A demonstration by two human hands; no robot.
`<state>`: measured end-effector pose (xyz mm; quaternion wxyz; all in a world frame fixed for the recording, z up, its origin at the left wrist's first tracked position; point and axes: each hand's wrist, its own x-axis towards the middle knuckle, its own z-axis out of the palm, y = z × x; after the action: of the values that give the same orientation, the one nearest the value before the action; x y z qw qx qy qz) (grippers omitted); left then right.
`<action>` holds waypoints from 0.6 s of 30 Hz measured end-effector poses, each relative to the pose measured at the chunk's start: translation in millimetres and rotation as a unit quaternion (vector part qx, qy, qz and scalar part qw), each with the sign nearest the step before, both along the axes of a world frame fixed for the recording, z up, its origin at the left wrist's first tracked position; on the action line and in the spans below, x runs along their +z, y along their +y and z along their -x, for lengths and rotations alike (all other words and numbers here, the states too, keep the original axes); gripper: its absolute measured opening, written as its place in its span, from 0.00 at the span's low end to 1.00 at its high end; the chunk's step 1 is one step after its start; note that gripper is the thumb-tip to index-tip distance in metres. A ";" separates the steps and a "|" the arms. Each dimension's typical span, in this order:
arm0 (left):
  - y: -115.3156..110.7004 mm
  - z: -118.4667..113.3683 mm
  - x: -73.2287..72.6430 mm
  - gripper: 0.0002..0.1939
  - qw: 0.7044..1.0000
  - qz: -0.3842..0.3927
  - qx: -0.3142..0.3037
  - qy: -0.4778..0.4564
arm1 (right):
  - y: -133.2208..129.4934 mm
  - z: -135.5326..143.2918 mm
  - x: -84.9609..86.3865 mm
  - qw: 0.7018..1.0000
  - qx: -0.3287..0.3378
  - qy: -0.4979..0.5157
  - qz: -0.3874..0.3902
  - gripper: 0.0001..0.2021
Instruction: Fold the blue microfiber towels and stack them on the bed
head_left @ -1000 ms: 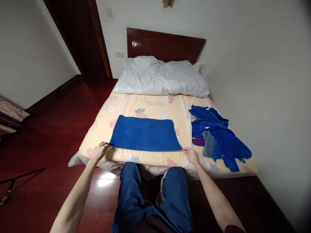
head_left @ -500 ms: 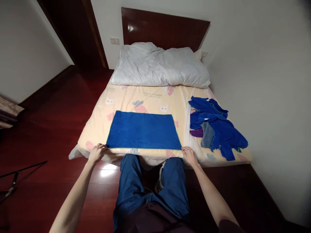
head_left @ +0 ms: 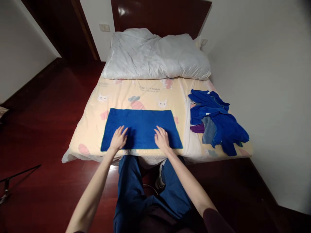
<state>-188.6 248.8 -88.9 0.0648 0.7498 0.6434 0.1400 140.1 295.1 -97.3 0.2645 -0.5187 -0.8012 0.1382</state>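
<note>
A blue towel [head_left: 141, 129] with a thin green edge is spread flat near the front edge of the bed. Over its left part is my left hand [head_left: 119, 138], fingers spread and holding nothing. My right hand [head_left: 161, 137] is over the right part, also open, its fingers apart. Whether the palms press on the cloth or hover just above it, I cannot tell. To the right lies a loose heap of blue towels [head_left: 218, 124], with a grey cloth [head_left: 209, 130] and a purple cloth [head_left: 198, 128] at its left side.
The bed's yellow printed sheet [head_left: 89, 119] lies under everything. A folded whitish quilt [head_left: 157, 56] sits against the dark wooden headboard [head_left: 155, 16]. A wall [head_left: 267, 97] runs along the right side. On the floor at left stands a thin black metal frame [head_left: 19, 173].
Both hands have let go of the towel's near corners and moved inward over its surface, fingers opening. The view has tilted down slightly.
</note>
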 end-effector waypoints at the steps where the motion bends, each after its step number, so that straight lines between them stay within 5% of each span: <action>1: 9.5 -22.1 -7.1 0.30 1.000 -0.001 -0.004 -0.010 | 4.8 27.8 -5.4 1.000 0.018 0.005 0.009 0.22; 4: 21.8 -70.6 -38.2 0.30 1.000 0.012 -0.004 -0.027 | 7.9 87.6 -28.2 0.995 0.046 -0.039 0.073 0.25; 8: 16.6 -87.9 -71.7 0.29 0.999 -0.014 0.034 -0.023 | -1.7 109.1 -51.8 0.989 0.020 -0.108 0.095 0.27; 14: 18.4 -84.8 -72.5 0.29 0.998 -0.012 0.028 -0.048 | -0.8 102.2 -51.8 0.989 0.016 -0.124 0.081 0.27; 18: 10.8 -71.5 -66.3 0.30 0.998 -0.010 0.055 -0.041 | 7.5 70.6 -50.3 0.990 0.018 -0.123 0.072 0.28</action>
<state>-117.1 259.5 -155.1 0.0757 0.7075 0.6790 0.1806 69.5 302.6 -147.7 0.1231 -0.5346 -0.8250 0.1357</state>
